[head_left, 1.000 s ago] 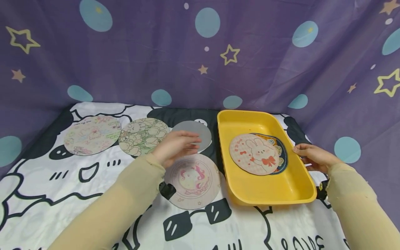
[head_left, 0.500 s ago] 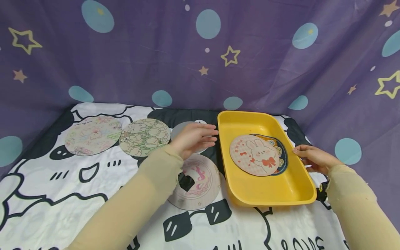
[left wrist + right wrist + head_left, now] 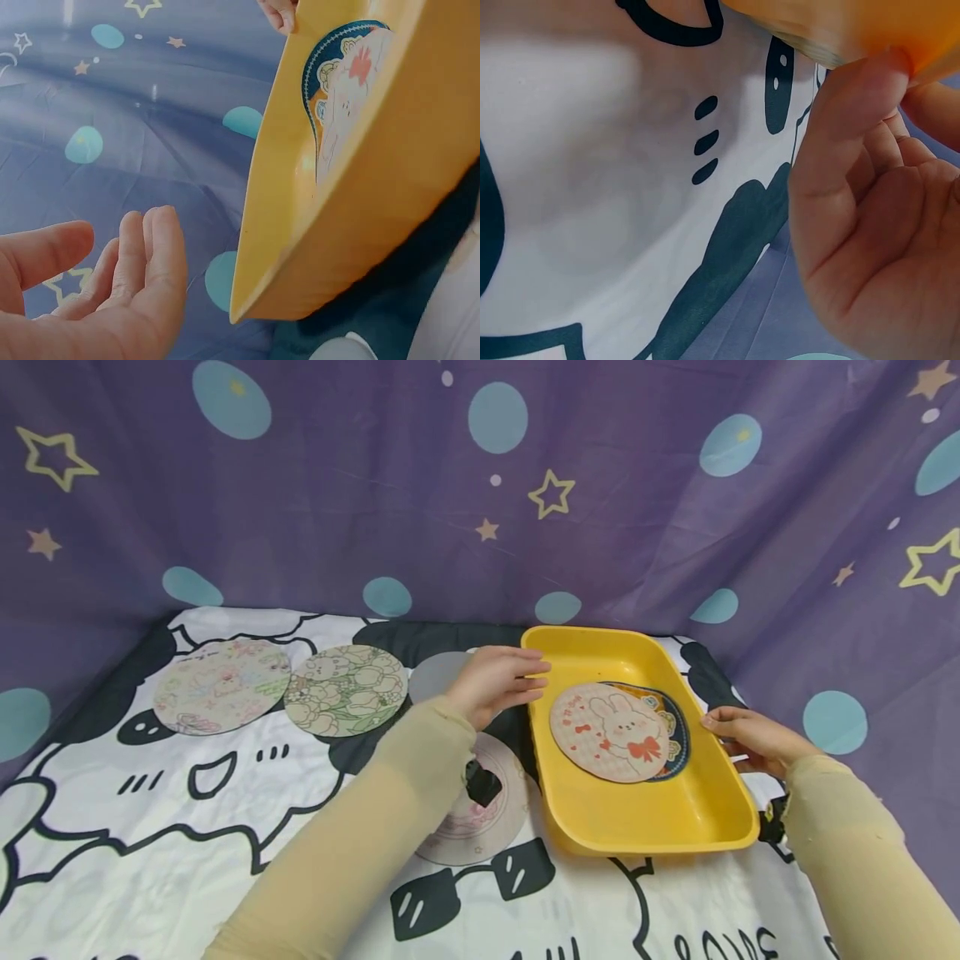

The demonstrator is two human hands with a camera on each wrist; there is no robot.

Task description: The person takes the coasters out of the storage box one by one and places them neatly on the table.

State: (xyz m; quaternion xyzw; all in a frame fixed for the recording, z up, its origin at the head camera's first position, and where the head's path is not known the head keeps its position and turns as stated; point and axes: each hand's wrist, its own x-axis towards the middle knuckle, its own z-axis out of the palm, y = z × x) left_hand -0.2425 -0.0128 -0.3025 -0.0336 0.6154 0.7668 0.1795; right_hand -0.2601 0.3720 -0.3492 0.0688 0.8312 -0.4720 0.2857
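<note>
My left hand [image 3: 498,685] hovers by the left rim of a yellow plastic tub [image 3: 630,814], its fingers extended and holding nothing. The left wrist view shows that hand [image 3: 127,285] apart from the tub wall [image 3: 330,255]. With thumb and fingers, my right hand [image 3: 761,739] pinches the tub's right rim; the right wrist view has the thumb [image 3: 877,82] against the yellow plastic. Inside the tub, a round pink mat with a bunny [image 3: 611,731] overlaps a navy round mat [image 3: 678,735]. Below my left wrist lies a round pink-patterned mat [image 3: 498,835], partly covered by the sleeve.
A grey disc [image 3: 435,672], partly behind my left hand, lies left of the tub. Farther left are a green floral round mat [image 3: 348,689] and a pastel-printed one [image 3: 225,685]. A cartoon-printed cloth [image 3: 187,877] covers the table; a purple curtain [image 3: 337,502] hangs behind.
My left hand has moved right, from above the grey disc to the tub's left rim. My right hand stays on the right rim, and the tub and mats have not moved.
</note>
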